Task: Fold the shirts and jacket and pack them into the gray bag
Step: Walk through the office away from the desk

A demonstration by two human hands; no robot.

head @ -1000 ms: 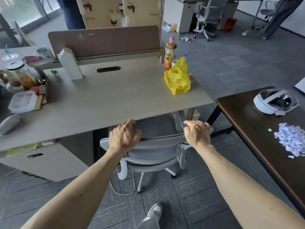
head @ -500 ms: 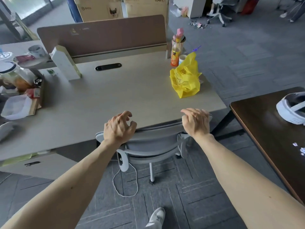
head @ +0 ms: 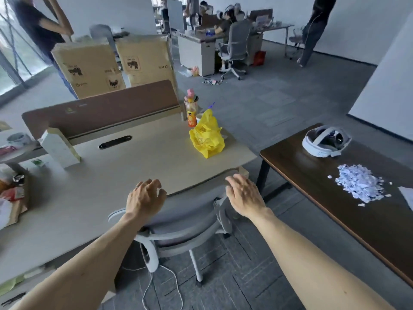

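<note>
No shirt, jacket or gray bag shows in this view. My left hand [head: 145,198] and my right hand [head: 243,195] hover over the top of a gray office chair's [head: 190,222] backrest, fingers loosely spread and holding nothing. The left fingertips reach over the front edge of the beige desk [head: 134,171]. The right hand sits at the chair's right corner, near the desk's end. The chair is pushed partly under the desk.
A yellow plastic bag [head: 206,137], an orange bottle [head: 191,113] and a white carton [head: 59,147] stand on the desk. A dark table [head: 312,198] at right bears a white headset [head: 324,142] and a heap of paper scraps [head: 359,182]. Cardboard boxes [head: 89,68] and people stand behind.
Both hands have let go of the chair's top edge and lifted slightly. The chair went further under the desk. My view tilted up, showing more of the room.
</note>
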